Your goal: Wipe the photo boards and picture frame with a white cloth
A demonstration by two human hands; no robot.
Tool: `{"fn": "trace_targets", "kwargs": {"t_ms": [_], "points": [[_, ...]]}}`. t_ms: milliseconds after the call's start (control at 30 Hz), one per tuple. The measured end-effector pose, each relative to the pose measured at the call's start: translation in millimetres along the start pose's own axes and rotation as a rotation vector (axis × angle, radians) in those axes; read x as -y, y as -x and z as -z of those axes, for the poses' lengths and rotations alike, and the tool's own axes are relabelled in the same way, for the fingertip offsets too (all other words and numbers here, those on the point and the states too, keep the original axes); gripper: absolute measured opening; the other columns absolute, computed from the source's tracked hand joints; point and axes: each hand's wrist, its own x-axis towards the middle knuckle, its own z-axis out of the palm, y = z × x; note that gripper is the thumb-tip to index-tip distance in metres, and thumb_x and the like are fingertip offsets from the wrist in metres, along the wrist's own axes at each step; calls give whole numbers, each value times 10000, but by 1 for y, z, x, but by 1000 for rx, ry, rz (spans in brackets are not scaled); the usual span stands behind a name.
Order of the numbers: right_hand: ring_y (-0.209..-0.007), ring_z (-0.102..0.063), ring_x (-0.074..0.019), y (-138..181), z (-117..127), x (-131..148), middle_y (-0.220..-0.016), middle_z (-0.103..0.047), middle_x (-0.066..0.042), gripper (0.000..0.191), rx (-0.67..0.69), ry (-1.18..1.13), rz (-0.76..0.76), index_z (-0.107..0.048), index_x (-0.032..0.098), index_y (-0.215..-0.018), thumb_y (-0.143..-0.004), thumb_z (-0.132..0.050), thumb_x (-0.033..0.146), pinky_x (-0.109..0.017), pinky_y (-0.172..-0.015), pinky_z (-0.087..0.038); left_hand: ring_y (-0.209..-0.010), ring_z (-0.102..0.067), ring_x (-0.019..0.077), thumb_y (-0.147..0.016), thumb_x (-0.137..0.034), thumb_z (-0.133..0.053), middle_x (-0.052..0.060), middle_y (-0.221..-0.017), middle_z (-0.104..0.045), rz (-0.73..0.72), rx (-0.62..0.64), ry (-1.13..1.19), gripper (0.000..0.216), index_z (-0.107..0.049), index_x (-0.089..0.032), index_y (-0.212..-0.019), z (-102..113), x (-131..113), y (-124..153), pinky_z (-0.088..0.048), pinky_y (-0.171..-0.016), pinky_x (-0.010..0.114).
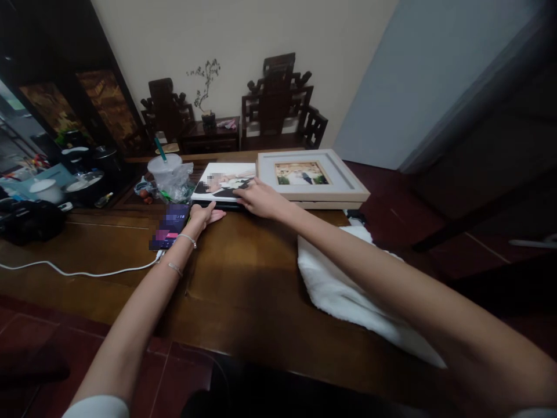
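A photo album [224,177], or a thick photo panel with a picture on its white cover, lies on the wooden table [243,273]. Under its front edge a dark flat thing shows. My right hand [261,198] grips the album near its front right corner, fingers bent over the cover. At the front left corner is my left hand [204,216], palm turned up. Its thumb points toward the album's front edge and its fingers are stretched out; whether it touches the edge I cannot tell. Right of the album sits a pale wooden picture frame [313,200] with a small photo inside.
A lit phone [172,223] on a white cable [87,273] lies beside my left wrist. Behind it stands a plastic cup [165,168] with a green straw and a crumpled bag. A white towel [322,278] lies under my right forearm. A black camera [32,220] is far left.
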Motion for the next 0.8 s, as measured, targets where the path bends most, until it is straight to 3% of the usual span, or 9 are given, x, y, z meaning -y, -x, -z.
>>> {"fn": "trace_targets", "kwargs": {"t_ms": [100,233,333,433,533,633,800], "points": [[-857,-615,-254,47,32,2,-907,-668,-152,336,-56,-107,-47,-638,106,-1103,-1014,-341,236,-342,-758,-435,-907,-766,273,-952,-144,-602,318,-1069,-712,3,13,-19,523,-406,63,-1391,0,-4,0,-627,-689,223],[-771,-596,-260,147,61,18,-845,-630,-137,324,-127,-247,-28,-646,158,-966,-987,-391,357,-371,-686,-475,-951,-755,289,-962,-131,-562,314,-1141,-685,54,98,-19,436,-471,19,-1361,0,-15,5,-634,-677,239],[-842,-619,-248,220,61,37,-994,-660,-125,221,-163,-310,-20,-650,291,-975,-951,-469,414,-368,-697,-520,-1013,-732,341,-908,-250,-675,312,-1202,-650,88,141,-10,539,-494,-40,-1371,-2,-22,9,-643,-683,274],[-1132,-601,-259,266,45,50,-1269,-624,-130,140,-237,-204,18,-649,332,-1005,-903,-562,373,-381,-829,-538,-1098,-693,370,-854,-317,-752,304,-1258,-619,59,81,9,662,-472,-92,-1409,-8,-22,10,-643,-664,265],[-1289,-513,-300,283,25,48,-1435,-529,-149,301,-254,-70,32,-647,308,-1096,-838,-538,198,-444,-883,-524,-1100,-693,359,-868,-218,-734,307,-1270,-613,61,42,34,620,-468,-75,-1409,-13,-20,10,-641,-635,249],[-1243,-550,-326,281,9,39,-1393,-572,-159,495,-217,5,-4,-628,283,-1205,-754,-510,115,-480,-875,-528,-1041,-721,346,-879,-172,-713,302,-1266,-616,79,51,47,588,-470,-72,-1406,-17,-20,13,-643,-617,257],[-1267,-524,-393,262,-7,33,-1411,-561,-177,452,-110,35,-84,-701,251,-1092,-672,-579,134,-546,-938,-501,-1005,-737,316,-923,-176,-651,288,-1266,-616,102,73,46,534,-464,-92,-1416,-18,-22,17,-640,-618,242]]}}
